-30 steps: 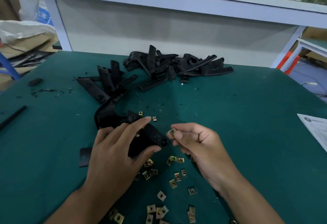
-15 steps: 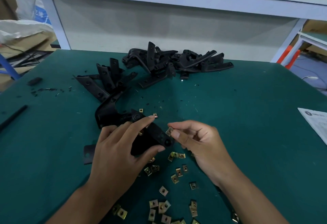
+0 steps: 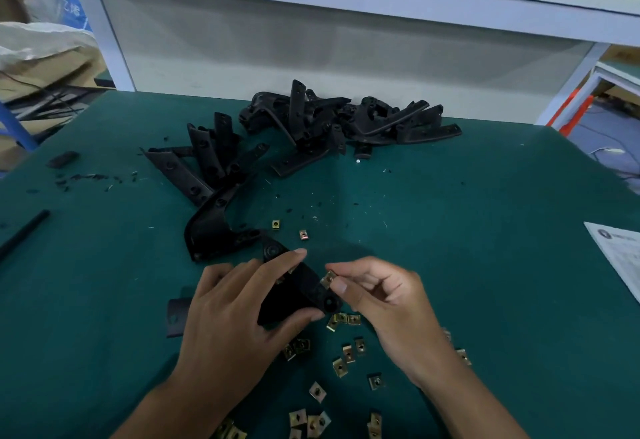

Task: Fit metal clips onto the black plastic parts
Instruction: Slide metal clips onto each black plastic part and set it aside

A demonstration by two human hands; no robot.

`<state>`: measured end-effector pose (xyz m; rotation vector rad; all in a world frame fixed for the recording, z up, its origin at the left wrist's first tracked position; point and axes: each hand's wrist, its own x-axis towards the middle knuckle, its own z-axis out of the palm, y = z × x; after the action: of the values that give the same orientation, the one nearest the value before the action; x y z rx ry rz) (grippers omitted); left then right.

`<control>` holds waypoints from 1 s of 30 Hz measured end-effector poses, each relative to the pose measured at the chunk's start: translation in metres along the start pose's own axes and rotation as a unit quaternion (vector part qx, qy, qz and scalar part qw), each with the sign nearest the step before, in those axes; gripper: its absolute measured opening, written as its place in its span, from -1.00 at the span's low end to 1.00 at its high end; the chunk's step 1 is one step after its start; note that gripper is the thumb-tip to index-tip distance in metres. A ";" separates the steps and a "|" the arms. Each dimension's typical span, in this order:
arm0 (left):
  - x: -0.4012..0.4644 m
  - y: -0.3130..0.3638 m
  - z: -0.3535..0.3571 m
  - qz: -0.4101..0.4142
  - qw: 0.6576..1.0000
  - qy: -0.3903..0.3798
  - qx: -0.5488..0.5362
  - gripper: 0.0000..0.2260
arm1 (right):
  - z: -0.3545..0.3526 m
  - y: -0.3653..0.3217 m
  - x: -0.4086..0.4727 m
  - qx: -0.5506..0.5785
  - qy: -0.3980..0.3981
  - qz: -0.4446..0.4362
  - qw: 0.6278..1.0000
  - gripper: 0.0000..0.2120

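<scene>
While the left hand (image 3: 239,314) grips it, black part (image 3: 298,286) angled far-left to near-right, clip (image 3: 328,279) in right-hand (image 3: 384,303) pinch.

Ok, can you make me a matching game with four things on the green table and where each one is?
Things:
1. left hand
2. right hand
3. pile of black parts
4. white paper

Places:
A. far side of the table
B. pinching a metal clip
C. right edge of the table
D. gripping a black plastic part

Pairs: 1-D, 2-B, 3-A, 4-C
</scene>
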<state>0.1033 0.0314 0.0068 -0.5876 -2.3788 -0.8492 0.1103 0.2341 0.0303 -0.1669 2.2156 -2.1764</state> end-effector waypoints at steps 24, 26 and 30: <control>0.000 -0.007 0.002 0.045 0.997 0.034 0.046 -0.51 | -0.002 -0.001 -0.006 -0.103 -0.017 0.010 0.995 -0.80; 0.001 -0.007 0.001 0.031 0.998 0.036 0.051 -0.53 | 0.000 -0.001 -0.008 -0.115 -0.017 -0.001 0.993 -0.72; 0.002 -0.010 0.002 0.015 0.998 0.037 0.049 -0.56 | 0.006 0.004 -0.011 -0.203 0.046 -0.097 0.973 -0.66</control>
<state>0.0958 0.0256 0.0020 -0.5423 -2.3234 -0.7242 0.1217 0.2290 0.0258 -0.3086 2.7832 -1.8097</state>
